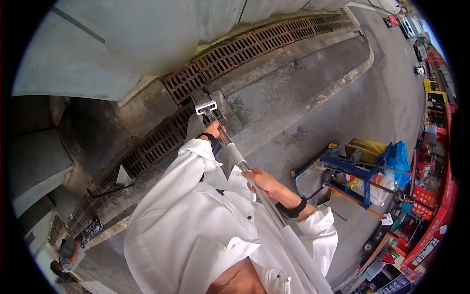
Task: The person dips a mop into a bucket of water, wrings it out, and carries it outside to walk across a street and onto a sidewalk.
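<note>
A long metal pole [266, 202] with white sleeves and a white rectangular frame head [206, 108] runs from my right side out toward the drain. Close behind the head, my left hand [214, 130] is closed around it. Farther back along the shaft, my right hand [264, 182] wraps its fingers round the bare metal. Both wrists wear black bands. The head overlaps a dark strip beside the rusty drain grating [215, 61]; the floor end of the tool is partly hidden behind it.
A concrete wall [225, 19] borders the grating. To the right stands a blue cart [350, 171] with a yellow cover and blue bag. Another person [71, 252] is at lower left. Red shopfronts [440, 220] and vehicles [409, 27] line the far side of the pavement.
</note>
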The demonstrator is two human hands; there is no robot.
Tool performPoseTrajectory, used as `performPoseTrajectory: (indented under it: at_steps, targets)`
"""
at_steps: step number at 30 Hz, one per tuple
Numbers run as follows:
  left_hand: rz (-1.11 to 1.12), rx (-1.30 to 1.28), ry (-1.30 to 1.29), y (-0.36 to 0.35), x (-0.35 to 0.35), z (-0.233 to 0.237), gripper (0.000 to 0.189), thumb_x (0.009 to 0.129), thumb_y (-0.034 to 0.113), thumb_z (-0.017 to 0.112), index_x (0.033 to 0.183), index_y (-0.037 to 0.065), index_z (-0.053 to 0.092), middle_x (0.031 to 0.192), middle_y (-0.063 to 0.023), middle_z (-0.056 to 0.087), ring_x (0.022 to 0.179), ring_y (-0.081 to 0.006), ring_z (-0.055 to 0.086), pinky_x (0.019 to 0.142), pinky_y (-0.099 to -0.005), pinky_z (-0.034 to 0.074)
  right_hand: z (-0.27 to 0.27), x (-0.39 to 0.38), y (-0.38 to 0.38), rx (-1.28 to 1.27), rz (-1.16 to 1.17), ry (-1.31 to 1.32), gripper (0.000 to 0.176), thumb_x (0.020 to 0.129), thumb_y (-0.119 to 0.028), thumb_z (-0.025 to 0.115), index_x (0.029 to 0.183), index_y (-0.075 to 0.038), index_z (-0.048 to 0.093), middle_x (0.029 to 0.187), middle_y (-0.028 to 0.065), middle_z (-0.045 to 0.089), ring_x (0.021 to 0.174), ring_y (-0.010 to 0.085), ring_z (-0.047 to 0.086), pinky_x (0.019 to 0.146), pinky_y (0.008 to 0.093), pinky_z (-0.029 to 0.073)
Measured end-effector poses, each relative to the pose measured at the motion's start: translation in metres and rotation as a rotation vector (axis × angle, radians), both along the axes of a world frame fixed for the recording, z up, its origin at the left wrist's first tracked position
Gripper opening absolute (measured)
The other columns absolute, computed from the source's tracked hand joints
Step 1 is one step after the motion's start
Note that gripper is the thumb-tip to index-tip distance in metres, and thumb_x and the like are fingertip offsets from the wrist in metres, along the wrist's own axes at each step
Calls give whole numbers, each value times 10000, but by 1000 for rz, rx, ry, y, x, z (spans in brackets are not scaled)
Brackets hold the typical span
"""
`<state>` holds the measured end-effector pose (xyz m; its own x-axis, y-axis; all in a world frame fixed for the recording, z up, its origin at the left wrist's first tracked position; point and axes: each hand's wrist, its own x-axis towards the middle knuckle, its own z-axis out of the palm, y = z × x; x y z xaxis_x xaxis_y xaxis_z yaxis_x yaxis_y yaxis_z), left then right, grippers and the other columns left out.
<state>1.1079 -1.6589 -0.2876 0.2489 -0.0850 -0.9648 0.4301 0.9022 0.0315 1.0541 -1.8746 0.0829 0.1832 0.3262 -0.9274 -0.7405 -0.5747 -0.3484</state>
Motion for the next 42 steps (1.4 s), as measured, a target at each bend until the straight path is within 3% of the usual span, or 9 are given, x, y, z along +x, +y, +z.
performPoseTrajectory:
  at_steps: [6, 15, 22, 24, 30, 33, 36, 39, 42]
  targets:
    - [43, -79, -20, 2, 0, -28, 321, 962, 394, 447, 979, 76, 414, 776, -125, 476, 625, -279, 512, 560, -470, 456, 27, 13, 5, 13, 14, 47, 389, 880, -376, 530, 920, 11, 523, 580, 39, 518, 414, 95, 453, 346, 267, 336]
    - [2, 12, 62, 4, 3, -13, 221, 938, 250, 393, 1025, 52, 437, 827, -156, 513, 662, -298, 544, 621, -500, 487, 24, 10, 1, 19, 51, 13, 374, 886, -355, 528, 901, 19, 526, 576, 39, 521, 419, 100, 461, 347, 268, 325]
    - [-56, 116, 189, 2, 11, 18, 351, 944, 363, 408, 1087, 44, 429, 876, -163, 539, 726, -301, 569, 651, -491, 500, 5, -2, -8, 31, 111, -77, 355, 867, -321, 546, 868, 35, 555, 589, 61, 549, 471, 138, 524, 429, 309, 404]
    - [-86, 137, 174, 2, 10, 14, 351, 943, 358, 409, 1095, 41, 427, 879, -166, 540, 733, -306, 570, 661, -493, 500, -1, -3, -11, 8, 262, -238, 353, 852, -297, 550, 851, 56, 571, 601, 88, 567, 493, 174, 565, 470, 323, 437]
    - [-108, 88, 104, 14, 6, 24, 356, 950, 344, 388, 1082, 18, 442, 864, -177, 546, 741, -324, 572, 689, -501, 491, 13, 4, -10, -38, 294, -236, 370, 848, -299, 542, 860, 69, 579, 598, 95, 568, 514, 180, 579, 492, 327, 439]
    - [13, 24, 230, 23, 6, 4, 403, 959, 371, 328, 965, 7, 498, 801, -154, 563, 705, -317, 573, 655, -496, 483, 23, 0, -7, -17, 178, -133, 349, 876, -314, 531, 890, 30, 590, 577, 54, 541, 498, 135, 522, 497, 308, 409]
    - [66, 20, 98, 35, -6, -9, 367, 969, 300, 293, 927, -17, 473, 810, -154, 524, 675, -305, 530, 625, -478, 460, 39, -4, -8, 9, 132, -109, 354, 855, -302, 548, 872, 50, 578, 584, 59, 536, 484, 147, 524, 476, 311, 404]
    - [99, -69, 95, 42, -12, -60, 360, 966, 299, 298, 875, -6, 466, 771, -148, 508, 642, -296, 518, 594, -466, 453, 58, 0, -9, -16, 121, -90, 339, 867, -299, 546, 872, 39, 569, 575, 47, 518, 478, 137, 513, 478, 302, 401]
    - [95, -58, 90, 31, -12, -66, 350, 960, 313, 306, 945, 0, 460, 805, -154, 544, 683, -310, 546, 641, -486, 484, 66, 5, -8, -19, 39, -21, 324, 881, -295, 543, 871, 28, 558, 586, 34, 502, 476, 122, 502, 471, 295, 394]
